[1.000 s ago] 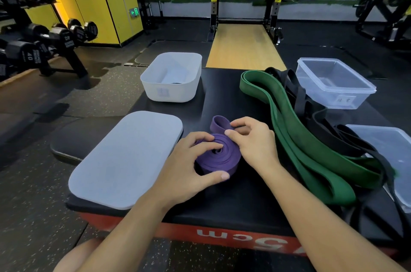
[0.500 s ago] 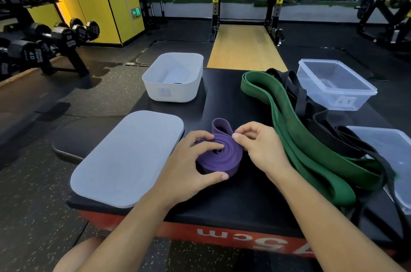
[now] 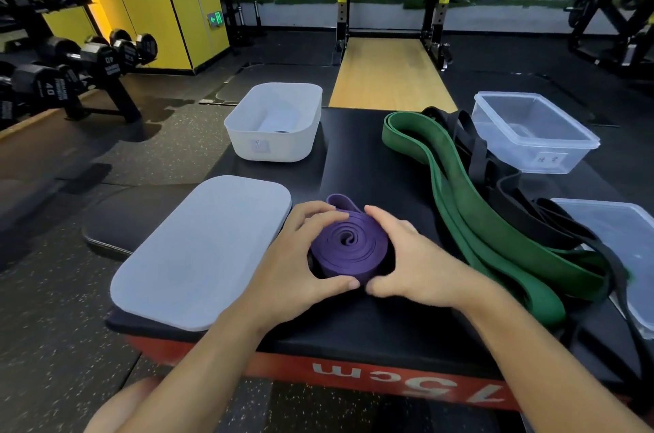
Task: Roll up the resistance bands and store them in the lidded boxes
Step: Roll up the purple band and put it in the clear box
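Observation:
A purple resistance band (image 3: 350,245) lies coiled into a flat roll on the black padded box (image 3: 354,170), a short loop end sticking out at the back. My left hand (image 3: 300,266) cups its left side and my right hand (image 3: 407,262) cups its right side, thumbs meeting at the front. An unrolled green band (image 3: 477,220) and a black band (image 3: 495,181) lie tangled to the right. The white box (image 3: 274,124) stands open at the back left, its grey lid (image 3: 198,252) flat beside my left hand.
A clear plastic box (image 3: 534,131) stands open at the back right, its clear lid (image 3: 623,255) at the right edge. A dumbbell rack (image 3: 70,68) is on the floor to the left. A squat rack with a wooden platform (image 3: 389,71) stands beyond.
The loose end has been wound in further. Both hands shifted from pinching the top of the coil to cupping it on both sides.

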Action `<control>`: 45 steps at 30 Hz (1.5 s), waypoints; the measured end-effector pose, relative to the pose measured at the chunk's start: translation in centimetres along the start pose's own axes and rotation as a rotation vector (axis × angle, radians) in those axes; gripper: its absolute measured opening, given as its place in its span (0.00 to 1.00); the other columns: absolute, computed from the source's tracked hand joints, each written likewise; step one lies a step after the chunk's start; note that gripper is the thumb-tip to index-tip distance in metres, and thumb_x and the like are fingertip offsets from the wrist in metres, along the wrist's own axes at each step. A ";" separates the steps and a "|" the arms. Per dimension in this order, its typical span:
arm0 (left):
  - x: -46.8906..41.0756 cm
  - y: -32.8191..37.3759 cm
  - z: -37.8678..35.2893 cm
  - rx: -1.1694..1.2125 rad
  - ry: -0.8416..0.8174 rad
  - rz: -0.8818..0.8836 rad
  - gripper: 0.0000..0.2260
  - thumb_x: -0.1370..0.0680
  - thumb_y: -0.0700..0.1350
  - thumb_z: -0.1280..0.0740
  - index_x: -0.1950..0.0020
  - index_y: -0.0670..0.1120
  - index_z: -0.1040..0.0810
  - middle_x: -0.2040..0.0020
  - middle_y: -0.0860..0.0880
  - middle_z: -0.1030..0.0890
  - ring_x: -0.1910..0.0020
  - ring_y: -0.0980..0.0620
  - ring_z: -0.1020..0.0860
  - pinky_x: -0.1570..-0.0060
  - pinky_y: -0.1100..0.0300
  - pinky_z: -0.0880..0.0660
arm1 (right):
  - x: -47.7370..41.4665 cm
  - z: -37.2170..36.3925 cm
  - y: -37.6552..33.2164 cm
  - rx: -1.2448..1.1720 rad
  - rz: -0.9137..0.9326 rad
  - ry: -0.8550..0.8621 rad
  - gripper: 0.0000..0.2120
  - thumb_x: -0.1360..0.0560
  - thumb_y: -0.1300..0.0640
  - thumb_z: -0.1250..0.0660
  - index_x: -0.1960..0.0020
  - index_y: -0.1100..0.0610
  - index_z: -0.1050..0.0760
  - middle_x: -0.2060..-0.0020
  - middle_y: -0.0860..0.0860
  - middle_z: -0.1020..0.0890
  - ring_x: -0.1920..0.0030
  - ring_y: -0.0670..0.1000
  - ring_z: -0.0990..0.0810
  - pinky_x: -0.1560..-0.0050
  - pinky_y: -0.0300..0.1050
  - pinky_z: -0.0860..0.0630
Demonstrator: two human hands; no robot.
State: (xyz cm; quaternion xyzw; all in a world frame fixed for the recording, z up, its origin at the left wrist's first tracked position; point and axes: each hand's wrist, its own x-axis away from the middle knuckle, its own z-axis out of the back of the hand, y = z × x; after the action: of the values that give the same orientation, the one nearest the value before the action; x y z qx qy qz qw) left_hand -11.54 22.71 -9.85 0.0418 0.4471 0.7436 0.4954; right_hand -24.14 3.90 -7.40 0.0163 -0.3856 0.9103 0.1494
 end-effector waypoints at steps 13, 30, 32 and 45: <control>0.5 1.2 0.5 0.113 -0.152 0.057 0.45 0.31 0.40 0.27 0.19 0.64 0.42 0.19 0.65 0.44 0.25 0.61 0.31 0.29 0.54 0.27 | 0.0 -0.1 0.2 0.202 0.150 0.073 0.49 0.45 0.35 0.19 0.30 0.39 0.38 0.40 0.39 0.37 0.37 0.47 0.34 0.26 0.52 0.39; -0.5 1.3 0.3 0.010 -0.266 0.259 0.44 0.30 0.50 0.34 0.16 0.60 0.48 0.25 0.65 0.36 0.26 0.67 0.36 0.30 0.69 0.37 | 0.2 0.1 0.4 0.182 0.148 0.037 0.46 0.44 0.38 0.18 0.31 0.34 0.38 0.40 0.38 0.37 0.37 0.49 0.34 0.30 0.52 0.33; -0.5 1.1 0.3 -0.020 -0.277 0.249 0.42 0.30 0.52 0.35 0.16 0.58 0.46 0.25 0.62 0.35 0.27 0.64 0.34 0.29 0.65 0.35 | 0.2 0.0 0.4 0.182 0.146 0.044 0.47 0.44 0.38 0.18 0.31 0.35 0.38 0.40 0.38 0.37 0.37 0.49 0.33 0.31 0.53 0.32; -0.4 0.8 0.2 -0.046 -0.213 0.236 0.31 0.35 0.57 0.35 0.31 0.58 0.30 0.40 0.65 0.30 0.38 0.60 0.27 0.40 0.64 0.27 | 0.7 -0.4 0.5 0.190 0.148 0.058 0.55 0.41 0.38 0.20 0.21 0.39 0.45 0.33 0.34 0.40 0.31 0.45 0.37 0.27 0.48 0.38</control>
State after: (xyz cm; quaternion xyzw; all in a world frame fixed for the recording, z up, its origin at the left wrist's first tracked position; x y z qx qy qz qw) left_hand -11.75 22.43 -8.96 0.1613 0.3670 0.7980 0.4499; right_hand -24.89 4.00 -7.90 -0.0243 -0.2933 0.9514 0.0906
